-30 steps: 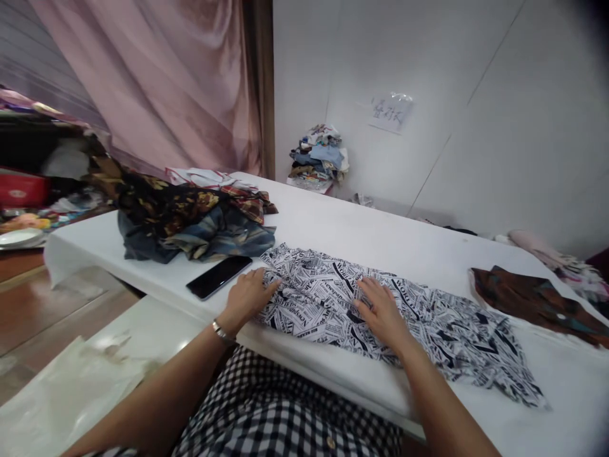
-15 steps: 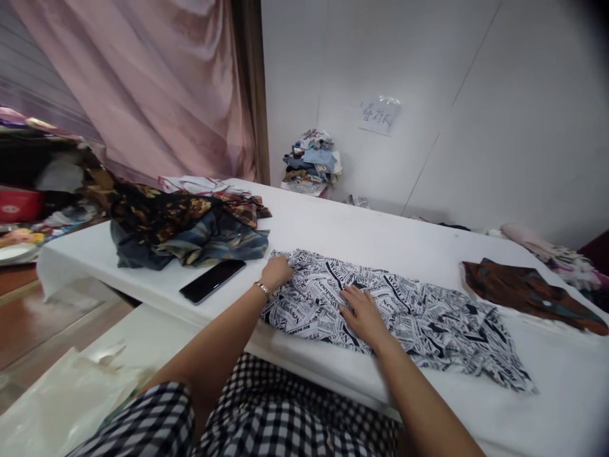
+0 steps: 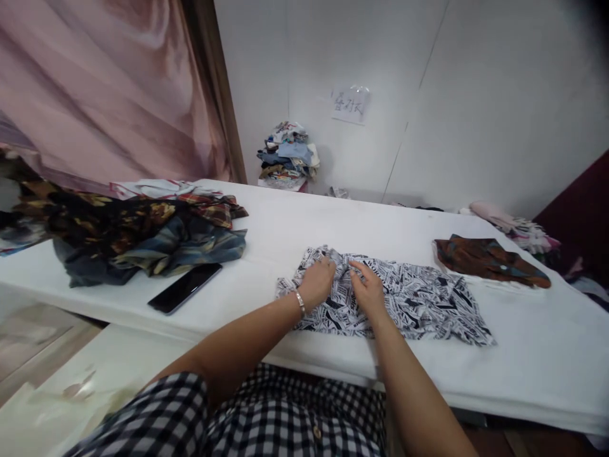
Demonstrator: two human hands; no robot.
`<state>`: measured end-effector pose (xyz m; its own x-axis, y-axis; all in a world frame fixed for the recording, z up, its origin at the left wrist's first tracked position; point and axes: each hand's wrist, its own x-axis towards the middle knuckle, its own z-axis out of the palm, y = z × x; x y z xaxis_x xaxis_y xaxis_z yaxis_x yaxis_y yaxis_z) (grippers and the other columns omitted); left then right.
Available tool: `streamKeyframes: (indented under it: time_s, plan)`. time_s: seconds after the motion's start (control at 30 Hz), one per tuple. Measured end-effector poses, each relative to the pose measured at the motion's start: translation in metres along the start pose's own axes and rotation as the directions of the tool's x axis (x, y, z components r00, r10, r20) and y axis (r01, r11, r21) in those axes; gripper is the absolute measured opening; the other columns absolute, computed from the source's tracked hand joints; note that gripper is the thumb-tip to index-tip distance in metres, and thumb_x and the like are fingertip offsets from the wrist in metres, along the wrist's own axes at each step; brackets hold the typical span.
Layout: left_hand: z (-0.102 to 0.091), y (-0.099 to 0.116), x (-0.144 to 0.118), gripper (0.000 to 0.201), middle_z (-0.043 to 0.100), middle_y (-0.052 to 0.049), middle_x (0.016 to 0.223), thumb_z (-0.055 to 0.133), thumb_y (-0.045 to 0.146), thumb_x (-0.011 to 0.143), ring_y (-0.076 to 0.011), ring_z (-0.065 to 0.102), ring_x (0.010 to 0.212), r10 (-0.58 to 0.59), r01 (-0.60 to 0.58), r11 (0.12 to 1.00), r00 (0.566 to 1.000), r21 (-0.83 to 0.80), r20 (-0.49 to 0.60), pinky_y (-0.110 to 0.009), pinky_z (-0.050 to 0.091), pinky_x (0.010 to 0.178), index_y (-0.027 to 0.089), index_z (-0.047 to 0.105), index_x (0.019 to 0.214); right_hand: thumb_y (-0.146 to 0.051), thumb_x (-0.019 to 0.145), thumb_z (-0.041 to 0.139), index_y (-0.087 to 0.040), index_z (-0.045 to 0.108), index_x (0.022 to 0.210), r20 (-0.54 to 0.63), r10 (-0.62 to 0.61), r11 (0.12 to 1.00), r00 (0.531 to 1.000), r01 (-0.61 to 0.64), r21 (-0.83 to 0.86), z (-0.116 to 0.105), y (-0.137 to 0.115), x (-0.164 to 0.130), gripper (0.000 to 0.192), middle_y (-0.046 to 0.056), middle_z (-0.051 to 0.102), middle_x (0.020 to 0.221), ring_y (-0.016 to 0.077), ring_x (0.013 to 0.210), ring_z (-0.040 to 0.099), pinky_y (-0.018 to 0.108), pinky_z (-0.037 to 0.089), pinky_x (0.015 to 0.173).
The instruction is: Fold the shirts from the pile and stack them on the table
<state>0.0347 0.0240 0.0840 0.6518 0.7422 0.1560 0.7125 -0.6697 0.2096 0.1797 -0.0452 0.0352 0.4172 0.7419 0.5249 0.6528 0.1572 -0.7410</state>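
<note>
A white shirt with black newspaper print (image 3: 419, 298) lies lengthwise along the front of the table, its right end wrinkled. My left hand (image 3: 318, 284), a bracelet at its wrist, is closed on the shirt's left part and has drawn some of the cloth up in a fold. A loose bit of the same cloth sticks out left of that wrist. Close by on the right, my right hand (image 3: 369, 293) rests on the shirt with its fingers apart. The fingertips of my left hand are partly hidden.
Left of the shirt lies a black phone (image 3: 185, 287), before a heap of dark and plaid clothes (image 3: 143, 235). A folded brown shirt (image 3: 490, 260) is at the right. The white-covered table (image 3: 304, 219) faces a wall, with a clothes stack (image 3: 288, 155) behind it.
My left hand has carried the shirt's left end rightward, folding it over toward the middle. My right hand stays on the cloth, now close to the left. The view has turned somewhat right.
</note>
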Motion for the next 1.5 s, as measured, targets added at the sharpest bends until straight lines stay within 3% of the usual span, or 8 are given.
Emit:
streamKeyframes:
  time_s: [0.13, 0.27, 0.4, 0.57, 0.9, 1.07, 1.27, 1.5]
  plan:
    - [0.010, 0.024, -0.011, 0.041, 0.060, -0.019, 0.119, 0.053, 0.028, 0.088, -0.0249, 0.063, 0.106, 0.141, -0.139, 0.988, 0.989, -0.061, 0.041, -0.034, 0.050, 0.082, 0.016, 0.052, 0.127, -0.036, 0.086, 0.048, -0.020, 0.070, 0.107, 0.006, 0.070, 0.997, 0.998, -0.070, 0.031, -0.004, 0.005, 0.002, 0.035, 0.009, 0.072, 0.110, 0.0239, 0.105, 0.065, 0.043, 0.048, 0.098]
    - [-0.025, 0.007, -0.010, 0.054, 0.055, -0.016, 0.136, 0.059, 0.040, 0.085, -0.0265, 0.059, 0.116, 0.218, -0.203, 0.955, 0.975, -0.218, 0.047, -0.040, 0.050, 0.095, 0.023, 0.047, 0.135, -0.037, 0.086, 0.047, -0.020, 0.071, 0.105, 0.019, 0.051, 0.998, 0.999, -0.051, 0.030, -0.004, 0.003, 0.001, 0.035, 0.009, 0.072, 0.108, 0.0231, 0.103, 0.065, 0.041, 0.049, 0.097]
    - [-0.057, -0.038, -0.017, 0.049, 0.061, -0.010, 0.130, 0.049, 0.048, 0.090, -0.0233, 0.061, 0.111, -0.005, -0.044, 0.909, 0.993, -0.415, -0.116, -0.038, 0.051, 0.091, 0.023, 0.052, 0.132, -0.037, 0.088, 0.048, -0.020, 0.070, 0.110, 0.005, -0.022, 0.999, 1.000, 0.022, 0.038, -0.005, -0.005, 0.000, 0.036, 0.009, 0.070, 0.114, 0.0222, 0.110, 0.063, 0.038, 0.047, 0.101]
    - [-0.037, -0.075, -0.064, 0.054, 0.069, -0.010, 0.107, 0.045, 0.058, 0.088, -0.0225, 0.065, 0.089, -0.231, 0.206, 0.925, 0.972, -0.319, -0.042, -0.037, 0.053, 0.080, 0.017, 0.062, 0.118, -0.036, 0.088, 0.051, -0.022, 0.067, 0.120, 0.093, -0.028, 0.999, 0.995, 0.031, -0.032, -0.003, -0.006, -0.002, 0.039, 0.010, 0.066, 0.125, 0.0238, 0.120, 0.058, 0.044, 0.042, 0.107]
    - [0.000, -0.034, -0.107, 0.053, 0.062, -0.011, 0.122, 0.070, 0.031, 0.076, -0.0296, 0.056, 0.112, 0.334, -0.330, 0.940, 0.941, -0.082, 0.046, -0.047, 0.047, 0.094, 0.021, 0.054, 0.125, -0.031, 0.086, 0.053, -0.020, 0.070, 0.115, 0.242, 0.043, 0.985, 0.969, -0.001, -0.171, 0.005, 0.013, -0.003, 0.036, 0.010, 0.065, 0.128, 0.0230, 0.123, 0.057, 0.044, 0.040, 0.108]
    - [-0.020, -0.043, -0.077, 0.013, 0.067, -0.005, 0.094, 0.055, 0.024, 0.086, -0.0208, 0.063, 0.086, 0.205, -0.182, 0.963, 0.973, -0.198, 0.103, -0.035, 0.050, 0.075, 0.021, 0.062, 0.096, -0.037, 0.084, 0.056, -0.022, 0.073, 0.108, 0.121, 0.099, 0.995, 0.988, -0.096, -0.034, 0.002, 0.011, -0.002, 0.033, 0.007, 0.071, 0.116, 0.0238, 0.111, 0.064, 0.042, 0.047, 0.101]
    - [-0.040, -0.013, -0.039, 0.020, 0.064, -0.007, 0.104, 0.047, 0.028, 0.090, -0.0208, 0.060, 0.093, 0.112, -0.157, 0.968, 0.969, -0.194, -0.222, -0.034, 0.048, 0.073, 0.020, 0.059, 0.104, -0.040, 0.085, 0.054, -0.020, 0.072, 0.106, -0.042, 0.137, 0.980, 0.990, -0.130, 0.150, -0.003, 0.005, 0.003, 0.033, 0.006, 0.073, 0.110, 0.0221, 0.105, 0.065, 0.039, 0.048, 0.097]
    - [0.019, 0.009, -0.049, 0.023, 0.066, -0.009, 0.102, 0.060, 0.033, 0.085, -0.0242, 0.060, 0.097, 0.538, -0.524, 0.840, 0.839, -0.138, 0.085, -0.038, 0.048, 0.086, 0.017, 0.065, 0.101, -0.036, 0.087, 0.052, -0.018, 0.071, 0.105, -0.167, 0.093, 0.988, 0.982, -0.071, 0.137, -0.011, 0.007, 0.001, 0.032, 0.008, 0.073, 0.108, 0.0211, 0.103, 0.065, 0.038, 0.049, 0.096]
